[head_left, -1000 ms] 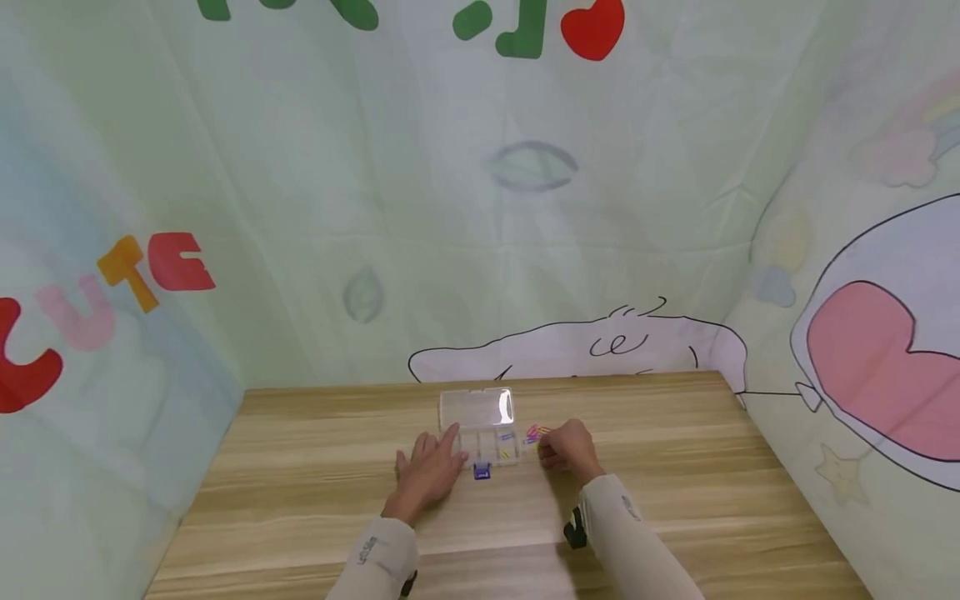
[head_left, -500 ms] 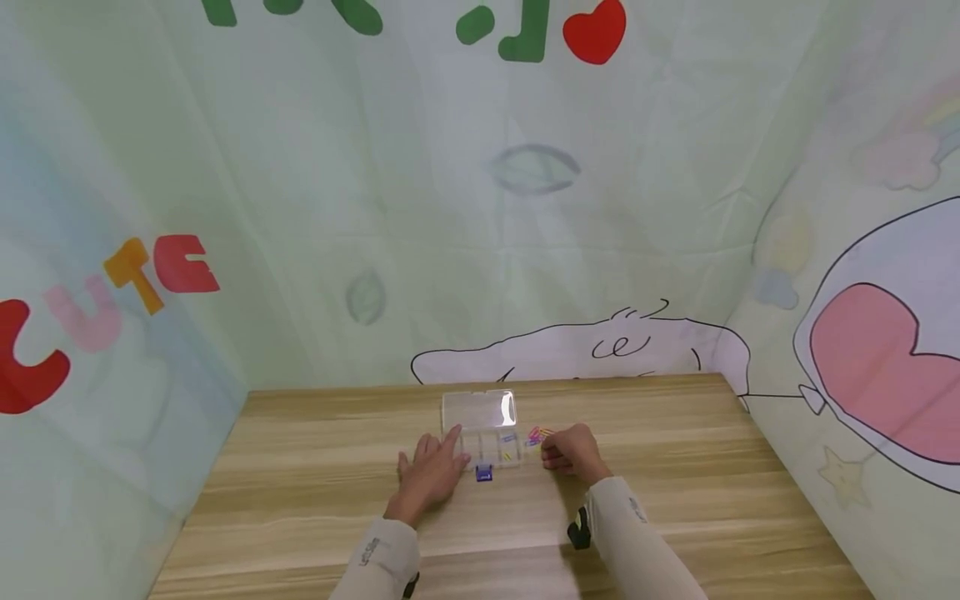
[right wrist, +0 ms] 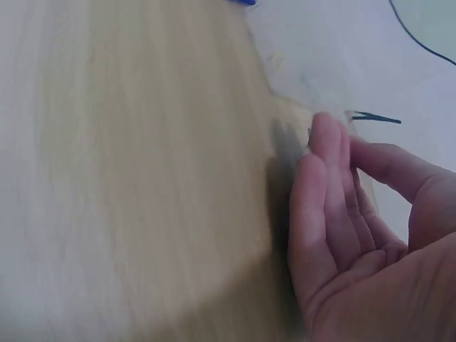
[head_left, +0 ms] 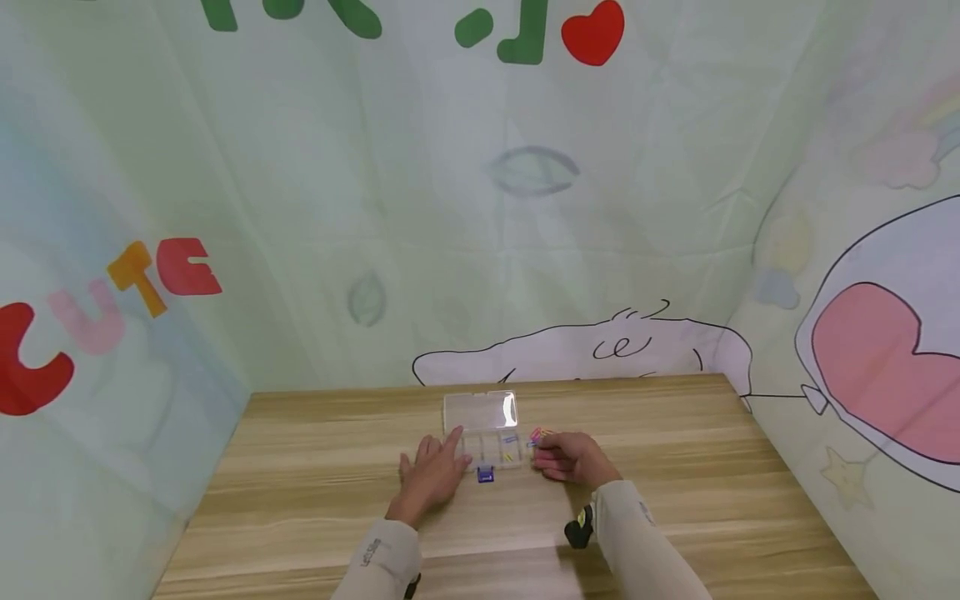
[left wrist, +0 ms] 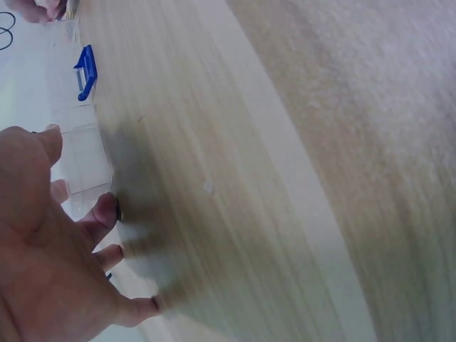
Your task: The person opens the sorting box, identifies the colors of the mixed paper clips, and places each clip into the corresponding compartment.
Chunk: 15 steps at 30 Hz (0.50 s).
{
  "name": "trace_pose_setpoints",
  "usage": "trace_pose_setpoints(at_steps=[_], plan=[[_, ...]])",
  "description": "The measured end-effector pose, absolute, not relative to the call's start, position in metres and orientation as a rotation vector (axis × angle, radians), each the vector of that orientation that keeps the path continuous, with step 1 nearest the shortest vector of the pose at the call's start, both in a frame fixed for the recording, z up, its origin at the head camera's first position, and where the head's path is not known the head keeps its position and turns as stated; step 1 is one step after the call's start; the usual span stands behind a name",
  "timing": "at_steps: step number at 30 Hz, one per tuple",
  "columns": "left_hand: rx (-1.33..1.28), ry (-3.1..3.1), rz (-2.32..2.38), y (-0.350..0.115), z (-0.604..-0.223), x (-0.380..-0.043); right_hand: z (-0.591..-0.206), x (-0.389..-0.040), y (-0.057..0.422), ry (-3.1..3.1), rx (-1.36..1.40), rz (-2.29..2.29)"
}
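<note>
A clear divided box [head_left: 491, 448] lies on the table with its transparent lid [head_left: 480, 411] folded back. Blue and yellow paper clips [head_left: 510, 447] sit in its right compartment, and a blue latch [head_left: 486, 474] hangs from its front edge. My left hand [head_left: 431, 475] spreads at the box's left end, index finger by the hinge, thumb by the front. My right hand [head_left: 572, 458] is beside the right end, thumb against fingers, pinching what looks like a blue paper clip; only a sliver shows at the fingertips. Pink and other coloured paper clips [head_left: 537, 434] lie just behind these fingers.
The wood-grain table [head_left: 315, 500] runs back to a printed cloth wall [head_left: 420, 250], with cloth on both sides too. A dark strapped device [head_left: 579, 528] sits at the right wrist, under the light sleeve [head_left: 645, 542].
My right hand shifts slightly left toward the box, its fingers straightening somewhat and covering part of the loose clips. My left hand and the box stay put; the head view moves slightly.
</note>
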<state>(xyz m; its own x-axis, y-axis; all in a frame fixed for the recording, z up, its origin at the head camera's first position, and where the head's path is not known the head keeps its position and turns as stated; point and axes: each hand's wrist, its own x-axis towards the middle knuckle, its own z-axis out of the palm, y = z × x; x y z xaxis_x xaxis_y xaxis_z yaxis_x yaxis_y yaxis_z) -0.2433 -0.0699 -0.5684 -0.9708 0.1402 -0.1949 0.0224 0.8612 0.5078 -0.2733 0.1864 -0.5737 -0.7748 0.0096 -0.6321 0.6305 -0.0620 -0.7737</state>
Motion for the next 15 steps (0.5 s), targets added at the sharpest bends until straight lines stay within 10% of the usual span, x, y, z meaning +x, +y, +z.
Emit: trace_pose_setpoints(at_steps=[15], plan=[[0.131,2.812,0.748,-0.070,-0.567,-0.242,-0.544,-0.286,0.164,1.630,0.612,-2.001]])
